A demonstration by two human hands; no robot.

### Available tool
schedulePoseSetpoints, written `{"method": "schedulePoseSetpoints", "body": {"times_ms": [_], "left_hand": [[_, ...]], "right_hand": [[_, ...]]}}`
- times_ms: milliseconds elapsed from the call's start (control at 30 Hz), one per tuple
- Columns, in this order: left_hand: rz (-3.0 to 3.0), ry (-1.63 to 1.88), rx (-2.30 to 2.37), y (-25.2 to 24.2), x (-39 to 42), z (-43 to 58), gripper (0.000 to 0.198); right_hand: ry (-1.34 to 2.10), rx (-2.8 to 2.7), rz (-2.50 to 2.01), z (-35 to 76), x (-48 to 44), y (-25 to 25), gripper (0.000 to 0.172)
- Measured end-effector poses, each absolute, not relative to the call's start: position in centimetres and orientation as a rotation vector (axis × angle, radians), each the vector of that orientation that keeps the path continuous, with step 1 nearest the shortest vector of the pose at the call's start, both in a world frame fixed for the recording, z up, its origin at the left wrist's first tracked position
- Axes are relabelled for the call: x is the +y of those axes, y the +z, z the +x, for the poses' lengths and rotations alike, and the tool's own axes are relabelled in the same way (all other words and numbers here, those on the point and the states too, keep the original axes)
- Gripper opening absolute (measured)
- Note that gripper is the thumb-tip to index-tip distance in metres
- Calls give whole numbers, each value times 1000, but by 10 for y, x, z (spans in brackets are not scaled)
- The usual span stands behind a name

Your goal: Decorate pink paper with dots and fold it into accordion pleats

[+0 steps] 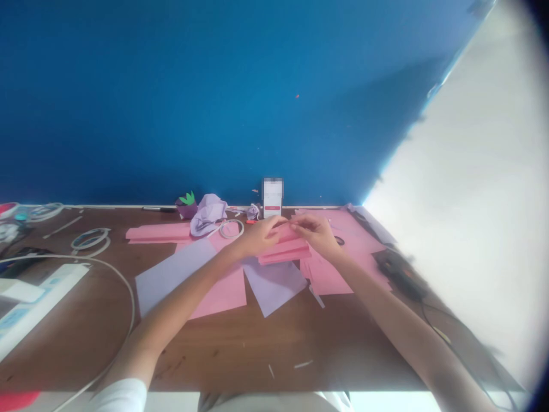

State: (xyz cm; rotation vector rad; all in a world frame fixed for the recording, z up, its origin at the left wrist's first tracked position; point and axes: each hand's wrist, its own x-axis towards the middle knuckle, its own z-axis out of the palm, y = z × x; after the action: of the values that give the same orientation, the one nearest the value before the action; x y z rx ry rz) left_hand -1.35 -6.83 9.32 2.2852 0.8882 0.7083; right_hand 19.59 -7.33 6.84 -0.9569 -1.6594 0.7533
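Between my two hands is a pink sheet of paper (285,250) folded in pleats, held just above the table. My left hand (259,236) grips its left and upper edge with the fingers closed. At the top right edge, my right hand (316,232) pinches the same paper between thumb and fingers. Beneath it lies a lilac sheet (274,286). Another lilac sheet (171,274) and a pink sheet (225,292) lie under my left forearm. More pink sheets (330,274) are spread out below my right hand.
A phone (273,197) stands against the blue wall. Crumpled lilac paper (209,214), a folded pink strip (158,233) and a small purple pot with green leaves (187,206) sit at the back. At left are a white power strip (47,306) and cable; a dark device (398,276) lies right.
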Motion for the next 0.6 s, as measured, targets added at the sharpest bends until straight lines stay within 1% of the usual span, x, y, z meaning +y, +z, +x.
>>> {"method": "schedulePoseSetpoints", "body": {"times_ms": [67,200,367,500,600], "left_hand": [[2239,790,853,96,-70,-12,40],[2214,759,873,97,-68,-13,42],[2276,759,909,93,-67,-13,36],[2370,842,919,90,-68,-12,36],[2527,891,911,85,-65,-11,32]], "right_hand": [[765,-1651,-943,196,-72,68,17],[766,-1675,-927,196,-73,69,15],[744,-1708,-959,196,-75,71,18],[728,-1669,-976,198,-72,68,19],[719,-1624,-994,200,-69,66,20]]}}
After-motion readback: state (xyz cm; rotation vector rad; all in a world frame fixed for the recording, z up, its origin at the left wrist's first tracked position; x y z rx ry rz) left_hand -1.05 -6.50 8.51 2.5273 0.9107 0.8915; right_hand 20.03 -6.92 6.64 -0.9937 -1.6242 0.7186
